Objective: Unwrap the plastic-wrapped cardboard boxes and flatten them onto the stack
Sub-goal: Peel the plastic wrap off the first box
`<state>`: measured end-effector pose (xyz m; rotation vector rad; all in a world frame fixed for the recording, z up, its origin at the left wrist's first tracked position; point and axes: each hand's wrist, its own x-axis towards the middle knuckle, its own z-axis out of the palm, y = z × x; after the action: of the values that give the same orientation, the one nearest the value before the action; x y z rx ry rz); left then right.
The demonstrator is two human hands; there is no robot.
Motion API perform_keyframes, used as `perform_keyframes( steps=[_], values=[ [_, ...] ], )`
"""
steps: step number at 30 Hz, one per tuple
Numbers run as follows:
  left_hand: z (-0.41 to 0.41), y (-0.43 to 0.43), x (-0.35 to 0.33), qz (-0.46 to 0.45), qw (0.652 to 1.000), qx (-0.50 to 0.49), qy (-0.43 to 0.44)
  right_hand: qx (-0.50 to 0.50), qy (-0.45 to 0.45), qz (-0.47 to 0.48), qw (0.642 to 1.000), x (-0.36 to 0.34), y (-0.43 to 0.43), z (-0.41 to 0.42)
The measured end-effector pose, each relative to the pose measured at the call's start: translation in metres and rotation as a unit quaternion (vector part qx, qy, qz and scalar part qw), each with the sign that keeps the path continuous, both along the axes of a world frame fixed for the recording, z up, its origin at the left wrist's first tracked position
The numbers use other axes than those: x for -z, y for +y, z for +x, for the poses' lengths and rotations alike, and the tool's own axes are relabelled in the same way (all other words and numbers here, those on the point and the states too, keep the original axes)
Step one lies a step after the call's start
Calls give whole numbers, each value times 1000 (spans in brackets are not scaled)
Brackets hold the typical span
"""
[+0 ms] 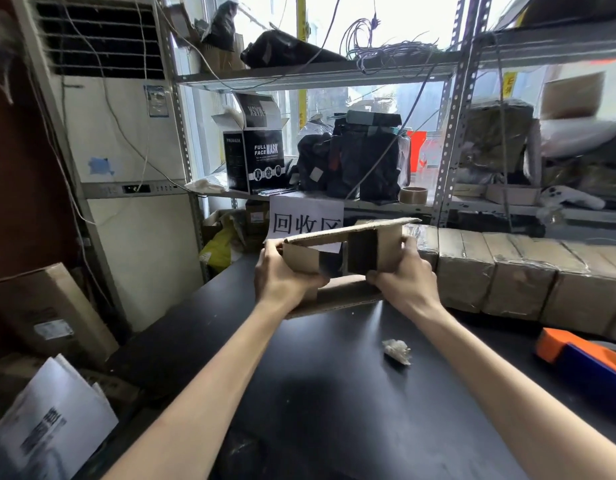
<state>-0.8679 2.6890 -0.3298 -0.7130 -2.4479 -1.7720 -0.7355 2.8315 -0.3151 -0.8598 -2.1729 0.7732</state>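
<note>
I hold a small brown cardboard box point(386, 249) up over the far part of the black table point(334, 393). The box is open at both ends, so I see through it, and its flaps stick out above and below. My left hand point(282, 275) grips its left end and my right hand point(405, 282) grips its right end. A row of plastic-wrapped cardboard boxes point(514, 282) lies along the table's far right side, touching one another. A crumpled ball of clear plastic wrap point(397, 351) rests on the table below my right hand.
An orange and blue tool point(583, 355) lies at the table's right edge. A metal shelf rack point(448, 140) with a black mask box point(254, 161), bags and a tape roll point(413, 195) stands behind. A white paper sign point(306, 220) hangs there. Cartons point(46, 313) crowd the left floor.
</note>
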Motion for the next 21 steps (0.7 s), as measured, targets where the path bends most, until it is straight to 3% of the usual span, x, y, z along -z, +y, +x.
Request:
perform_keyframes(
  steps=[6,13,16,21],
  values=[
    [-7,-9,-10,54,993,98,-48,-66,34,-64,995,4,16,2],
    [-19,-26,-5,75,960,245,-111,-152,133,-131,971,7,25,6],
    [-21,-32,-6,132,936,302,-123,-192,170,-149,955,6,21,9],
    [-30,-37,-12,296,871,324,-222,-299,251,-292,873,2,23,21]
  ],
)
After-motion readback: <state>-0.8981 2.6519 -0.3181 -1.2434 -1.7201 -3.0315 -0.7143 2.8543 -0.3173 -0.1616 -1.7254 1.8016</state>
